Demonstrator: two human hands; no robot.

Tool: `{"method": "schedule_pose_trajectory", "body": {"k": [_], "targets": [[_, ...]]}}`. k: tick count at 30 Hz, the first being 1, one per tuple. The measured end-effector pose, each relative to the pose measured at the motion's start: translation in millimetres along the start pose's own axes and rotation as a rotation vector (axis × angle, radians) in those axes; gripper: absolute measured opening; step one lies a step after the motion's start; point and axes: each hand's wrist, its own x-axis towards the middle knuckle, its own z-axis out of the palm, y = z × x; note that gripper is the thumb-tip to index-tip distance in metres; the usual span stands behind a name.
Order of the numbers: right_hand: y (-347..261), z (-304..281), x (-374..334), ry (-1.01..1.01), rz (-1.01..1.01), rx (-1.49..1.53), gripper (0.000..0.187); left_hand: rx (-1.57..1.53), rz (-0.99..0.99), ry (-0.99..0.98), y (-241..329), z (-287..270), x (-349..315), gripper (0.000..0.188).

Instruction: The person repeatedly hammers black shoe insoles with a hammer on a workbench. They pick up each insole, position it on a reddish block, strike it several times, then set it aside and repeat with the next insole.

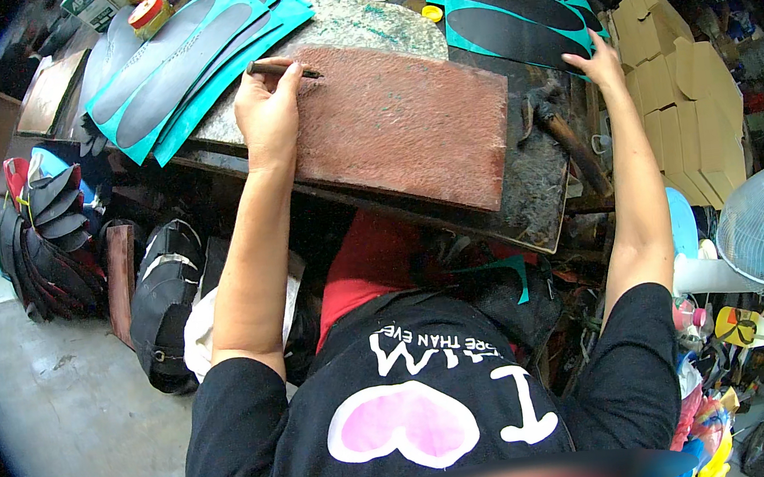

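My left hand point(269, 115) is closed around a short, dark stick-like tool point(284, 69), whose exact kind I cannot make out. It hovers by the left edge of a reddish-brown board point(402, 128) lying on the workbench. Out to the right, my right hand point(602, 64) grips the near right corner of a teal sheet point(463, 37) bearing black sole-shaped ovals point(519, 32), thumb on top. More teal sheets with dark sole shapes point(165, 70) lie in an overlapping pile left of the board.
A hammer point(571, 143) with a worn wooden handle rests right of the board. Behind stands a red-lidded jar point(149, 15); a yellow cap point(432, 13) lies nearby. Cardboard point(687, 100) and a fan point(762, 228) are at right. Bundled black pieces point(46, 230) stand at left.
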Motion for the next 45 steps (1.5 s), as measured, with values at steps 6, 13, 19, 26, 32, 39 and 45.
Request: {"method": "schedule_pose_trajectory", "body": {"k": [6, 13, 19, 26, 32, 39, 45], "targets": [[36, 0, -2, 0.062, 0.305, 0.894, 0.081, 0.001, 0.014, 0.009, 5, 2, -3, 0.011], [11, -141, -15, 0.415, 0.31, 1.317, 0.028, -0.129, 0.024, 0.127, 9, 1, -2, 0.01], [-75, -234, -124, 0.535, 0.117, 1.323, 0.035, -0.334, 0.116, 0.262, 29, -13, 2, 0.009], [-190, -131, -216, 0.1, 0.261, 1.323, 0.042, -0.288, 0.183, 0.36, 58, -56, 17, 0.007], [-197, -75, -248, -0.527, 0.311, 1.161, 0.035, -0.266, -0.064, 0.08, 40, -53, -4, 0.008], [-178, -62, -234, -0.393, -0.024, 0.935, 0.02, -0.169, -0.113, -0.157, 30, -47, -15, 0.012], [-182, -57, -243, -0.254, -0.225, 0.808, 0.023, -0.036, -0.059, -0.082, 40, -50, -26, 0.011]]}}
